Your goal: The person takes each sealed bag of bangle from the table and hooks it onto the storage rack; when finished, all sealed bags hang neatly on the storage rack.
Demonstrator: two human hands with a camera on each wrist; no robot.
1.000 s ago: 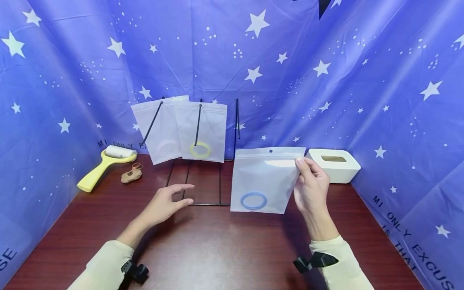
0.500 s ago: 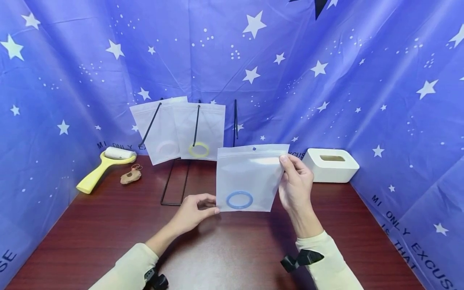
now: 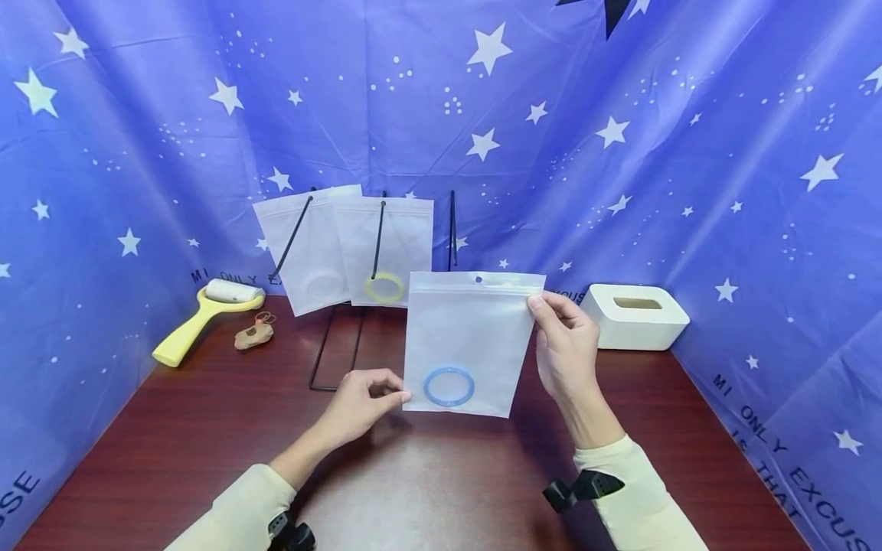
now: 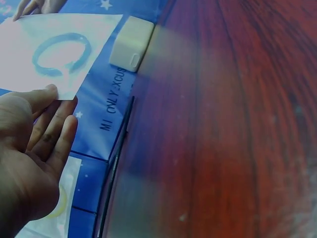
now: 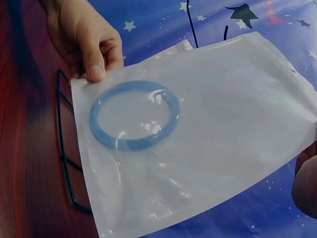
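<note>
Between my hands, upright above the table, is a translucent white zip bag [image 3: 475,329] with a punched hole near its top. A blue ring [image 5: 134,144] like a bangle shows through its lower left part. My right hand [image 3: 569,352] pinches the upper right edge by the zip. With thumb and fingers my left hand [image 3: 364,405] pinches the lower left corner, seen also in the left wrist view. Behind it, a black wire rack [image 3: 311,375] carries two similar bags on its hooks: a left bag [image 3: 303,237] with a pale ring, and a middle bag [image 3: 406,237] with a yellow ring [image 3: 384,300].
A bare black hook [image 3: 452,229] rises at the rack's right. On the left lie a yellow lint roller [image 3: 189,329] and a small brown object with a red loop [image 3: 253,337]. A white tissue box [image 3: 637,329] stands at the right. Blue star-print cloth surrounds the table.
My right hand has brought the bag left, in front of the rack. My left hand has moved right and taken hold of the bag's lower left corner.
</note>
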